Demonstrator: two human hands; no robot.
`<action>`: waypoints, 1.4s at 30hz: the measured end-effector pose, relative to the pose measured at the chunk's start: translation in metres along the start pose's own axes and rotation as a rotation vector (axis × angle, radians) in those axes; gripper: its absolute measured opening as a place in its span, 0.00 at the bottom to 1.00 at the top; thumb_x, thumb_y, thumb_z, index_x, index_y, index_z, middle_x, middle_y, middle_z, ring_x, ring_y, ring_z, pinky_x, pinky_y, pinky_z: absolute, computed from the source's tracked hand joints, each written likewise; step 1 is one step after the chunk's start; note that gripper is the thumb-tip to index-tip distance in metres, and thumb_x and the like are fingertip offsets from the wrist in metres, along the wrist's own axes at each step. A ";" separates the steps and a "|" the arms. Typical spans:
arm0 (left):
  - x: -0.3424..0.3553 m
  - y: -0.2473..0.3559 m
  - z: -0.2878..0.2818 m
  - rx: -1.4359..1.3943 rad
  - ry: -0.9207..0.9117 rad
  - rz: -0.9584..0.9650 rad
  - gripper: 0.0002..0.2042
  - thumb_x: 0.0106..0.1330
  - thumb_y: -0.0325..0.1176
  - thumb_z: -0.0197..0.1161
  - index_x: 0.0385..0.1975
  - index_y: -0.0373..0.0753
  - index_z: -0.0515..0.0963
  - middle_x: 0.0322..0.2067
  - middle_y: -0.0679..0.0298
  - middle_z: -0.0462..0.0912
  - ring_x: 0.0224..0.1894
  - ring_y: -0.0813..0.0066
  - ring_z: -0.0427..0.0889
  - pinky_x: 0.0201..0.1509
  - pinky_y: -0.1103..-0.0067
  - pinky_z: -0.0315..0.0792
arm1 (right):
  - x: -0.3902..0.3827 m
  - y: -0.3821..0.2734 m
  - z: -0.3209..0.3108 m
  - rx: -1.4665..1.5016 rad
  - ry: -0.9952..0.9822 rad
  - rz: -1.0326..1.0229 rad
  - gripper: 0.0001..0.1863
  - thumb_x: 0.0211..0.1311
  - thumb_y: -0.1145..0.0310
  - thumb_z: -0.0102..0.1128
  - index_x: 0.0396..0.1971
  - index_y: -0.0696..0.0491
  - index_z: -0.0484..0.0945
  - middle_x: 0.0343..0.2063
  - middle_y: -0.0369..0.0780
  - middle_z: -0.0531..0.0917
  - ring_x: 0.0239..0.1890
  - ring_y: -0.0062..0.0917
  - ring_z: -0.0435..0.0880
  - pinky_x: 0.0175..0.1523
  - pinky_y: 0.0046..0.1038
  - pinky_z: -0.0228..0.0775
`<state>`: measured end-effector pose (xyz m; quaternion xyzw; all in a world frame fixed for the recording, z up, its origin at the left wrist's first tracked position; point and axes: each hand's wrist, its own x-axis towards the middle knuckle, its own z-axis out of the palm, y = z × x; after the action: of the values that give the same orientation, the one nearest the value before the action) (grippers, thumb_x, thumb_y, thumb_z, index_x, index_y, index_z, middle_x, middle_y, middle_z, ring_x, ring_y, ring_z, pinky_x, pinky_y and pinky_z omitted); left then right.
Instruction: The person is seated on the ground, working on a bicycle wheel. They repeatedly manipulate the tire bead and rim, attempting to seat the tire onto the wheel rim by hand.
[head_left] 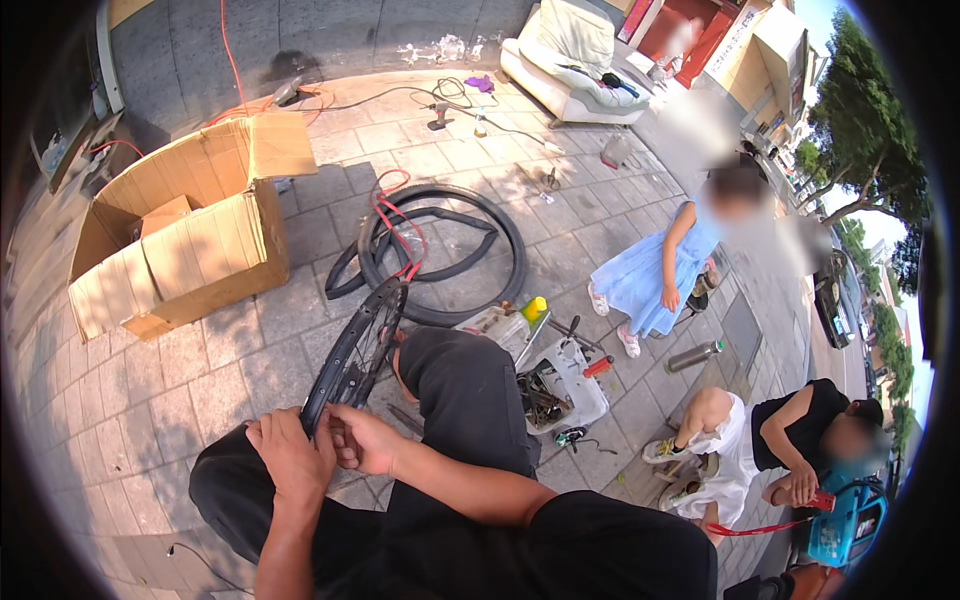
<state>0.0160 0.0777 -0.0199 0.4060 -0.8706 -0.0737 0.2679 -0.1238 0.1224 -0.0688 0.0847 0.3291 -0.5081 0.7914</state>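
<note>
left hand [288,452] clamped on wheel's [336,372] near end, right hand [368,440] curled beside, grip unclear; wheel was left of right knee [462,362], probably light, stiff, best held by outer edge.

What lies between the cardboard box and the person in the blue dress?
A black tyre, a black inner tube and a looped red cord, as the head view shows.

And here's the pavement [180,365], grey slabs dappled with sun! Toward its left edge sits an open cardboard box [215,258]; mid-pavement, a tyre [517,255] and inner tube [465,260] overlap. Nearer, a white toolbox [588,412]; off toward the right edge, a bottle [694,355] on its side. Near the far edge, a drill [439,117] and a pale armchair [570,78]!
</note>
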 end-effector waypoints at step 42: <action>0.002 -0.002 0.002 -0.093 0.044 0.104 0.20 0.64 0.32 0.73 0.52 0.30 0.78 0.44 0.51 0.81 0.51 0.49 0.77 0.56 0.59 0.67 | 0.017 -0.008 -0.010 -0.169 0.001 0.026 0.24 0.78 0.45 0.54 0.21 0.41 0.73 0.13 0.27 0.67 0.13 0.18 0.61 0.19 0.27 0.48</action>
<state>0.0149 0.0742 -0.0217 0.3488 -0.8802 -0.0910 0.3088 -0.1307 0.1105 -0.0848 0.0221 0.3702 -0.4680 0.8022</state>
